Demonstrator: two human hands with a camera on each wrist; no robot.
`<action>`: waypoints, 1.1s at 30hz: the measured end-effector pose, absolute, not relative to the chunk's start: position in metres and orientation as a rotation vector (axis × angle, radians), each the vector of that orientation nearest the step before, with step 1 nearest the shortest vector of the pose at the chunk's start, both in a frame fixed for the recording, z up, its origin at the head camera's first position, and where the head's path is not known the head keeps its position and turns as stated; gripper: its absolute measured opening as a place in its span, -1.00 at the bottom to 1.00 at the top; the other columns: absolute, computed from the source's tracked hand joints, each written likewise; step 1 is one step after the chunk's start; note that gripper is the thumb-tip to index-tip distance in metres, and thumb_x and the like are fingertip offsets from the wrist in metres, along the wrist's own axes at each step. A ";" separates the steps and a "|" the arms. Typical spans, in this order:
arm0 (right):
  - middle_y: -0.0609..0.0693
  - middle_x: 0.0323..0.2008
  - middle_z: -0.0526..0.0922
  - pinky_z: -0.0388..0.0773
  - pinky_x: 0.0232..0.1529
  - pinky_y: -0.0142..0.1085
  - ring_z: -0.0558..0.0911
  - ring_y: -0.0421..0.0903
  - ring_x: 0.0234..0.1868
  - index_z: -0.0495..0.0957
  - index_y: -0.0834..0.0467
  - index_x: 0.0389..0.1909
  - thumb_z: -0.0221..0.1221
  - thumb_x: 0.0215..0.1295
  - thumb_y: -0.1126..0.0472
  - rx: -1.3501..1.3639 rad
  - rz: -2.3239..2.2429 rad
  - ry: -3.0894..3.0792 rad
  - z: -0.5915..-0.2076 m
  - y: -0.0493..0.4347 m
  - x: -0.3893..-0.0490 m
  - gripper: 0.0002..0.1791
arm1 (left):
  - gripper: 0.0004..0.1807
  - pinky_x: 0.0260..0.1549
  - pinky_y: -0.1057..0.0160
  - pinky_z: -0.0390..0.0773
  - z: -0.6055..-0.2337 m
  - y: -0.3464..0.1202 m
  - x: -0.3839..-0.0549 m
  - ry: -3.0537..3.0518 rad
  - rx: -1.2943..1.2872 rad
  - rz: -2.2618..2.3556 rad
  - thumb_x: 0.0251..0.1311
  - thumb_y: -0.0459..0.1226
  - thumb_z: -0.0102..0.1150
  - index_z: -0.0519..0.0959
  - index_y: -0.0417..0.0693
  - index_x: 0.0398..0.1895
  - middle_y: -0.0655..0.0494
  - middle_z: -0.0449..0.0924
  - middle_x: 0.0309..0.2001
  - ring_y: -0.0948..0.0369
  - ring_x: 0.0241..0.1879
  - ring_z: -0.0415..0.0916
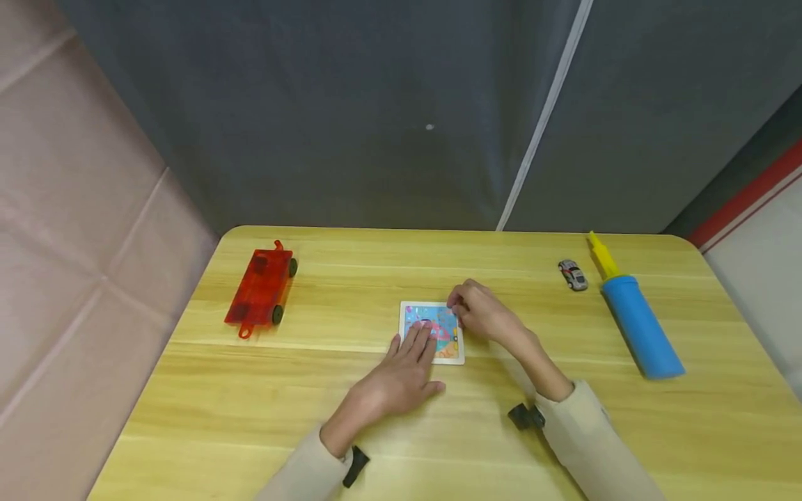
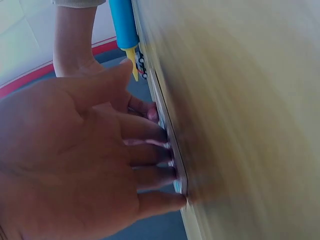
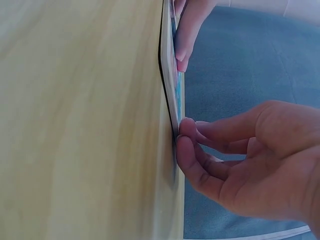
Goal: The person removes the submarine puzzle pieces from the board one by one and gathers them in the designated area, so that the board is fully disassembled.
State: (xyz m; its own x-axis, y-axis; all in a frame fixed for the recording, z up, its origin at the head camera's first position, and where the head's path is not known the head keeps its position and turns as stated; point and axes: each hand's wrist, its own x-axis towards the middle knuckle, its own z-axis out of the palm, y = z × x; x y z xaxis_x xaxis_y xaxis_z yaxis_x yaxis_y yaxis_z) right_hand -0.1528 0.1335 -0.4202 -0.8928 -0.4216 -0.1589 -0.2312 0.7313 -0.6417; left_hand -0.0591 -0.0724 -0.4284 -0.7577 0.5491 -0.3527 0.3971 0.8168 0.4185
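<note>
Fingers straight on the left hand (image 1: 399, 384), resting on the board; right hand (image 1: 484, 314) pinches the board's upper-right corner. We log: table (image 1: 200, 410) across lower frame; pump (image 1: 645, 330), right; cart (image 1: 258, 287), left; board (image 1: 446, 323), centre; car (image 1: 573, 275), upper right. We judge the board light, stiff, slightly slick; best held by its edges.

The flat, square, white-bordered picture board (image 1: 444, 325) bore a light-blue print patched with pink, orange and yellow. The pale-yellow wooden tabletop (image 1: 188, 410) showed browner grain streaks. The red, see-through plastic wheeled platform (image 1: 260, 287) had round black wheels (image 1: 278, 314), and the small silver-grey toy car (image 1: 573, 275) had dark patches. The blue cylindrical pump (image 1: 642, 328) carried a tapered yellow nozzle (image 1: 603, 259). Both long cloth sleeves (image 1: 592, 438) were plain beige.
</note>
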 end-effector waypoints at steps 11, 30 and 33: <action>0.15 -0.13 0.64 0.62 -0.03 -0.15 0.58 -0.03 -0.19 0.67 0.36 -0.03 0.13 0.61 0.45 -0.498 -0.873 2.673 -0.418 0.126 -0.154 -0.85 | -0.09 0.70 -0.30 -0.03 -0.404 -0.068 -0.050 2.566 0.654 0.388 0.68 0.00 0.11 -0.02 -0.37 0.76 -0.28 -0.26 0.80 -0.17 0.80 -0.29; 0.10 -0.29 0.63 0.56 -0.18 -0.24 0.57 -0.10 -0.36 0.65 0.34 -0.09 0.19 0.57 0.47 -0.511 -0.952 2.657 -0.422 0.132 -0.154 -0.92 | -0.10 0.71 -0.22 -0.01 -0.405 -0.064 -0.050 2.590 0.668 0.320 0.68 0.03 0.10 0.01 -0.30 0.77 -0.20 -0.22 0.82 -0.10 0.81 -0.27; 0.08 -0.33 0.67 0.57 -0.20 -0.26 0.59 -0.15 -0.42 0.65 0.33 -0.06 0.19 0.58 0.46 -0.518 -0.950 2.648 -0.422 0.131 -0.153 -0.92 | -0.10 0.71 -0.24 -0.01 -0.407 -0.065 -0.050 2.586 0.668 0.322 0.68 0.03 0.09 0.02 -0.31 0.77 -0.21 -0.23 0.81 -0.11 0.81 -0.27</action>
State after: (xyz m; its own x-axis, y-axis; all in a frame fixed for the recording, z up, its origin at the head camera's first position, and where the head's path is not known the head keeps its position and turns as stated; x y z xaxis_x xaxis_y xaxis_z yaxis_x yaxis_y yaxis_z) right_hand -0.1535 0.1312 -0.4219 -0.8966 -0.4207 -0.1386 -0.2367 0.7195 -0.6529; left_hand -0.0498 -0.0646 -0.4065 -0.7828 0.5056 -0.3626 0.4012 0.8556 0.3270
